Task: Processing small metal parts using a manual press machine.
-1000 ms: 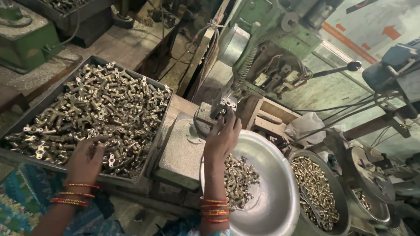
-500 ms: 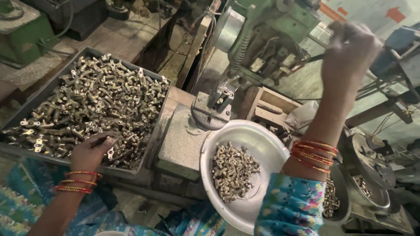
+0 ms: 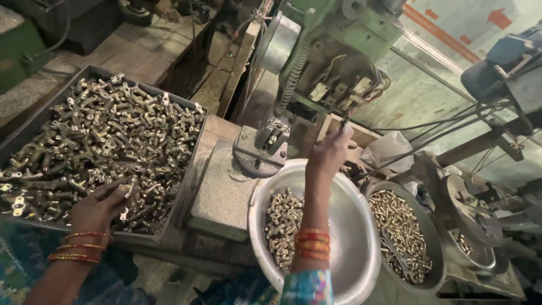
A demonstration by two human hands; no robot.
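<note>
Down at seven o'clock, the person's left hand (image 3: 101, 208) is resting on the near corner of a dark metal tray (image 3: 186, 186), its fingers curled down into the heap of small brass fittings (image 3: 101, 135) and seemingly closing on one or two of them, though exactly what they are pinching is hidden under the knuckles. Just right of centre, at about six o'clock, a wide aluminium bowl (image 3: 350, 243) is sitting below the machine with a modest pile of finished brass pieces (image 3: 282, 226) gathered on its left side, and the right forearm is crossing over it. The right hand (image 3: 330, 149) is reaching up toward one o'clock with the fingers bunched around something thin and dark near the machine's base; whether it is gripping a lever or a small part cannot be told. Judging by the piles, the work is looking early to midway: the tray is still lying nearly full, while the bowl is holding only a small share. At four o'clock a second, darker bowl (image 3: 432, 271) is carrying a fuller load of smaller brass bits (image 3: 401, 231). Beyond the hands, at twelve o'clock, the green drill press (image 3: 333, 39) is standing over a small round fixture (image 3: 259, 152) on a grey block. At two o'clock a crumpled pale plastic bag (image 3: 389, 149) is lying, and far off at one o'clock a red arrow sign (image 3: 499, 17) is showing on the pale wall.
</note>
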